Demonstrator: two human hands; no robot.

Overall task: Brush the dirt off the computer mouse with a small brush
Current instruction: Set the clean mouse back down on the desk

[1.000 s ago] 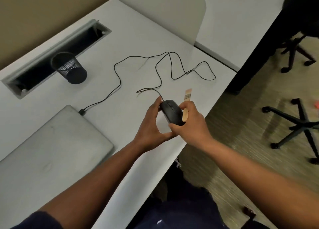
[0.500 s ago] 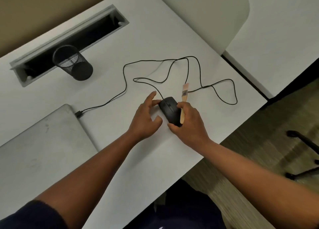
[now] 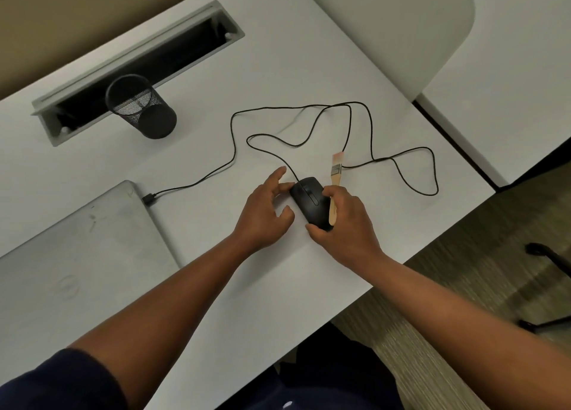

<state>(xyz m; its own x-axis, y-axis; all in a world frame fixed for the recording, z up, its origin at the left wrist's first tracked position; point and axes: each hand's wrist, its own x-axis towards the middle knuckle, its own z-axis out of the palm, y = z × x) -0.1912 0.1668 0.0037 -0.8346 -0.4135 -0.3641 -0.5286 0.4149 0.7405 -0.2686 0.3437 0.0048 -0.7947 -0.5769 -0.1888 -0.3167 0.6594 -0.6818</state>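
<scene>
One computer mouse (image 3: 310, 202), one small brush (image 3: 334, 183), one mesh pen cup (image 3: 140, 106), one closed laptop (image 3: 77, 255) and one long cable tray opening (image 3: 139, 69) sit on the white counter (image 3: 278, 54); two bare hands work over it.

The mouse is black, matte and low-domed, with a scroll wheel in a slot down its middle. It rests on the counter near the front edge, between the two hands. Its thin black cord (image 3: 355, 107) loops several times across the counter and ends at a plug beside the laptop's corner.

The right hand (image 3: 346, 224) holds the mouse, thumb at its near end and fingers curled over its right side, and the same fingers also pin the brush's pale wooden handle against the mouse. The brush points away from the person, its metal ferrule and light bristles clear of the hand, lying over the cord.

The left hand (image 3: 265, 212) has its fingers spread loose, gripping nothing; one fingertip touches the mouse's left front edge.
</scene>
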